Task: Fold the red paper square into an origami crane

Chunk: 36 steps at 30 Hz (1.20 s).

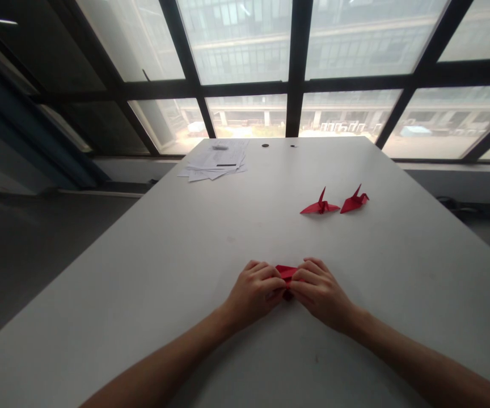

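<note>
Between my two hands is a piece of folded red paper (286, 272), low over the white table (177, 249). My left hand (257, 288) pinches its left side, fingers curled. From the right, my right hand (322, 290) grips the other side with its fingers bent over the paper. The fingers hide much of the paper, so its full shape does not show. Farther off to the right stand two finished red paper cranes, a left one (320, 205) and a right one (354, 200), close together.
Several printed sheets (211, 164) lie in a loose stack at the far left of the table, with a small pale object (220, 147) on top. Two small dark round spots sit near the far edge. Beyond it rise windows with dark frames (245, 89).
</note>
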Each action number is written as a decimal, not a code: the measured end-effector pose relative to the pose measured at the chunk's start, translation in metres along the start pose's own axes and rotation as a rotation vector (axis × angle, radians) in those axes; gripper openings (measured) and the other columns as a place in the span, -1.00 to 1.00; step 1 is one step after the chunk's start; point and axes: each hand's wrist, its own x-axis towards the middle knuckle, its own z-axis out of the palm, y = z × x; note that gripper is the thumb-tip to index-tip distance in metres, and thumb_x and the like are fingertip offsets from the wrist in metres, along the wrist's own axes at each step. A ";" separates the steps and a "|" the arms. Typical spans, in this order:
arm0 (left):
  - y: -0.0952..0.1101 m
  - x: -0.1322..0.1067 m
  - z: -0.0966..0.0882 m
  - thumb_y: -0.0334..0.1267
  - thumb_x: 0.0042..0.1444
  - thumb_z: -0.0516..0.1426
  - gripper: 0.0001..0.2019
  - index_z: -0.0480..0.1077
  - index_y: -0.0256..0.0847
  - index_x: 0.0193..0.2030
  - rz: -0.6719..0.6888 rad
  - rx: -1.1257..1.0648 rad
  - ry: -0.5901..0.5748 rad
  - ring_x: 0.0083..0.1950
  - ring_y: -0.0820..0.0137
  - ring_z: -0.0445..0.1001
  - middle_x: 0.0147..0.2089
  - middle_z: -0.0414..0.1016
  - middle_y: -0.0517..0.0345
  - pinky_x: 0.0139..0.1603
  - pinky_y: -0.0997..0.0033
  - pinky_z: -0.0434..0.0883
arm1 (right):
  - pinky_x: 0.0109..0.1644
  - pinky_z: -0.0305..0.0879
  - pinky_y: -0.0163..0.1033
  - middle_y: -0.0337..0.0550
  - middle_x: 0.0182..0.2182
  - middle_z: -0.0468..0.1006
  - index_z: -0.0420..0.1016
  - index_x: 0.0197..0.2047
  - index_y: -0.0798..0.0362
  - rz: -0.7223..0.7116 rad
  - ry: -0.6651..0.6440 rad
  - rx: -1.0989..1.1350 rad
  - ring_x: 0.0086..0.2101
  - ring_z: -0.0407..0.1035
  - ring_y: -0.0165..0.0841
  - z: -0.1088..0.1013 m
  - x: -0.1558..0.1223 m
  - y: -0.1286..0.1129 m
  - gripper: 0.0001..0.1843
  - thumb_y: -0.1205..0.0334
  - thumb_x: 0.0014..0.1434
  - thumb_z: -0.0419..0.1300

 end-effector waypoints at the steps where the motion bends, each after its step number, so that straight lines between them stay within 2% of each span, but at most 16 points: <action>1: 0.000 0.000 0.000 -0.33 0.22 0.17 -0.91 0.50 -0.11 -0.30 0.001 -0.003 0.002 -0.24 0.37 0.46 -0.26 0.58 0.18 -0.10 0.28 0.27 | 0.14 0.16 -0.05 -0.21 -0.38 0.55 0.54 -0.29 0.00 0.005 0.000 0.004 -0.28 0.31 -0.35 0.000 0.000 0.000 -0.78 0.37 0.33 0.11; 5: -0.001 -0.001 0.001 -0.36 0.19 0.18 -0.92 0.49 -0.11 -0.30 -0.011 -0.027 0.004 -0.25 0.38 0.46 -0.26 0.58 0.20 -0.11 0.30 0.27 | 0.11 0.18 -0.06 -0.19 -0.36 0.54 0.55 -0.26 0.01 0.023 0.002 0.015 -0.27 0.31 -0.34 0.001 -0.001 -0.002 -0.81 0.37 0.32 0.12; 9: 0.000 -0.001 0.001 -0.36 0.17 0.20 -0.93 0.49 -0.10 -0.30 -0.057 -0.060 -0.008 -0.22 0.37 0.47 -0.26 0.58 0.21 -0.09 0.29 0.26 | 0.09 0.19 -0.07 -0.20 -0.38 0.52 0.52 -0.33 0.02 0.037 0.001 0.010 -0.28 0.28 -0.34 0.000 -0.001 -0.003 -0.79 0.37 0.32 0.12; 21: 0.002 -0.001 0.000 -0.39 0.10 0.23 -0.93 0.48 -0.13 -0.33 -0.079 -0.064 -0.019 -0.23 0.36 0.45 -0.29 0.56 0.21 -0.10 0.29 0.24 | 0.17 0.15 -0.04 -0.23 -0.40 0.52 0.50 -0.34 0.00 0.003 0.001 -0.023 -0.30 0.31 -0.36 0.003 -0.002 -0.001 -0.80 0.39 0.30 0.13; 28: 0.001 -0.004 0.003 -0.37 0.12 0.25 -0.89 0.51 -0.08 -0.24 -0.102 -0.093 0.003 -0.16 0.35 0.47 -0.22 0.58 0.22 -0.03 0.29 0.23 | 0.14 0.17 -0.03 -0.22 -0.40 0.51 0.49 -0.34 0.01 0.033 0.005 -0.019 -0.30 0.29 -0.35 0.001 -0.001 -0.002 -0.81 0.37 0.31 0.14; 31: 0.000 -0.004 0.003 -0.34 0.15 0.25 -0.95 0.51 -0.09 -0.29 -0.123 -0.066 0.022 -0.19 0.37 0.46 -0.27 0.57 0.24 -0.04 0.30 0.22 | 0.13 0.18 -0.04 -0.21 -0.39 0.51 0.50 -0.34 0.01 0.046 0.015 -0.023 -0.29 0.29 -0.34 0.001 -0.002 -0.002 -0.82 0.37 0.30 0.15; 36: -0.002 -0.003 0.000 -0.31 0.22 0.22 -0.91 0.51 -0.10 -0.32 -0.034 -0.010 0.045 -0.25 0.40 0.43 -0.31 0.55 0.24 -0.08 0.31 0.21 | 0.13 0.18 -0.04 -0.22 -0.41 0.50 0.47 -0.39 0.01 0.048 0.019 -0.030 -0.30 0.29 -0.35 0.001 -0.002 -0.003 -0.78 0.38 0.30 0.15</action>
